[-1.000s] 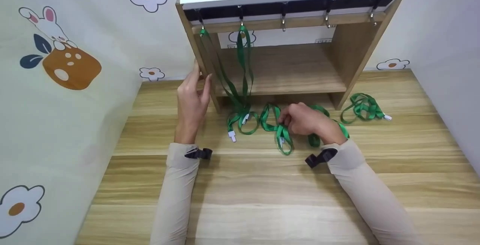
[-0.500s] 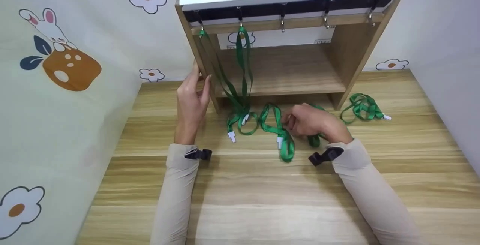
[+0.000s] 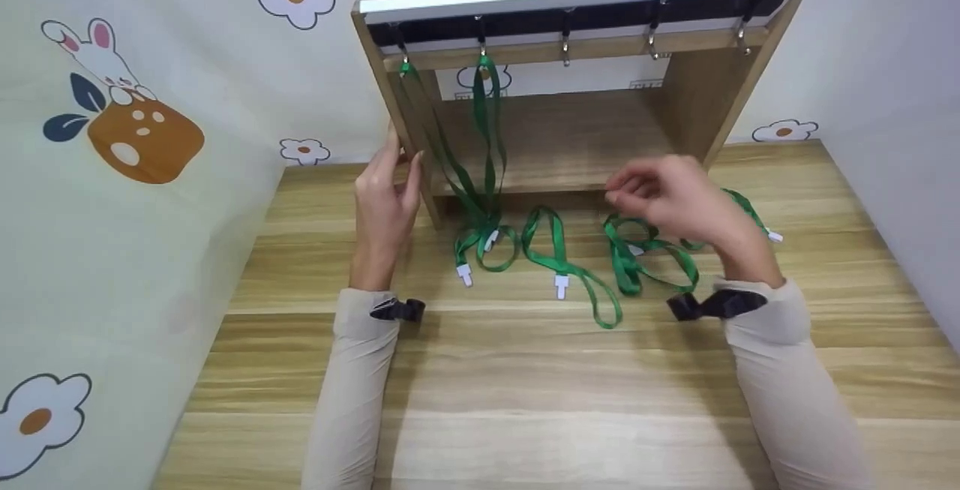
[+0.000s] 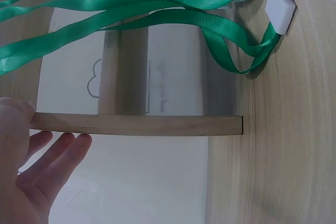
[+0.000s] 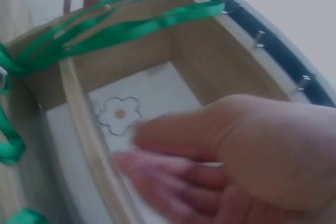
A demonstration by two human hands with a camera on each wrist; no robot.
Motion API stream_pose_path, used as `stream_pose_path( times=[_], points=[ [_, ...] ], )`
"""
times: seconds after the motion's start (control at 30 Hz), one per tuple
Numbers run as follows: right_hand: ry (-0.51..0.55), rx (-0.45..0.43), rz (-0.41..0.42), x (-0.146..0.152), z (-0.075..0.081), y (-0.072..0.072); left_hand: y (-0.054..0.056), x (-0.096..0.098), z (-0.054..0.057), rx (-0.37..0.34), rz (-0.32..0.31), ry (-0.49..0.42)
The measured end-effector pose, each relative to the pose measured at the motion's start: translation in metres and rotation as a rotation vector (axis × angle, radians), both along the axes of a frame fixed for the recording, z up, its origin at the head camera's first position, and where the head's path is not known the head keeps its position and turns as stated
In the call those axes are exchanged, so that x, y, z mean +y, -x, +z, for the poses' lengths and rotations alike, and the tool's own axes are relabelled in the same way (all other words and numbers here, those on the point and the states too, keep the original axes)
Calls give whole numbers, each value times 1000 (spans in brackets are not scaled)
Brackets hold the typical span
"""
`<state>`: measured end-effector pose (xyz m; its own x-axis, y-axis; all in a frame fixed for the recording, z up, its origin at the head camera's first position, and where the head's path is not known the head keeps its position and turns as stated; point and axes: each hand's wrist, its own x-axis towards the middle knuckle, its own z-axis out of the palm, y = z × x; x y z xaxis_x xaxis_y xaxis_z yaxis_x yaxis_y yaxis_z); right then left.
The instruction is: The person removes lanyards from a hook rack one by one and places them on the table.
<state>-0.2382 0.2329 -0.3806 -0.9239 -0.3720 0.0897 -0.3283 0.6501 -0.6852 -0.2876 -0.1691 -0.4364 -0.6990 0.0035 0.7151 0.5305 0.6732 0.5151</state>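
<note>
A wooden shelf unit [image 3: 570, 137] stands at the back, its front rail carrying a row of metal hooks [image 3: 566, 51]. My left hand [image 3: 386, 205] holds its left side panel [image 4: 142, 124], thumb on one face and fingertips on the other. Two green lanyards [image 3: 491, 122] hang from the two leftmost hooks, their white clips down at the tabletop. My right hand [image 3: 686, 201] is raised above the table in front of the lower shelf, fingers loosely bent with nothing between them. Below and left of it lies a loose green lanyard [image 3: 555, 250] with a white clip [image 3: 561, 286].
Another green lanyard [image 3: 626, 272] lies coiled on the wood-grain table [image 3: 525, 400] under the right hand. Farther right, one more lanyard [image 3: 742, 201] is partly hidden by that hand. Patterned wall sheets [image 3: 187, 250] rise behind and at both sides.
My right hand has let go of the middle lanyard and moved up and to the right. That lanyard's lower loop now trails farther right. The left hand stays on the shelf's side panel.
</note>
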Motion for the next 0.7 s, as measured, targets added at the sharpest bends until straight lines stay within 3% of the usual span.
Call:
stream_pose_path(
  times=[0.13, 0.3, 0.37, 0.43, 0.53, 0.7],
  points=[
    [197, 219, -189, 14, 5, -4, 1, 1, -1, -2, 4, -5],
    [472, 556, -385, 32, -1, 1, 2, 1, -2, 11, -2, -2],
    [543, 637, -456, 38, -4, 4, 3, 1, -2, 14, -6, 3],
    [586, 665, -528, 43, -6, 5, 3, 1, -2, 10, -6, 0],
    [629, 635, -607, 47, -7, 5, 2, 0, -2, 4, -1, -9],
    [591, 558, -656, 51, -11, 7, 2, 0, -1, -1, 2, -5]
  ],
)
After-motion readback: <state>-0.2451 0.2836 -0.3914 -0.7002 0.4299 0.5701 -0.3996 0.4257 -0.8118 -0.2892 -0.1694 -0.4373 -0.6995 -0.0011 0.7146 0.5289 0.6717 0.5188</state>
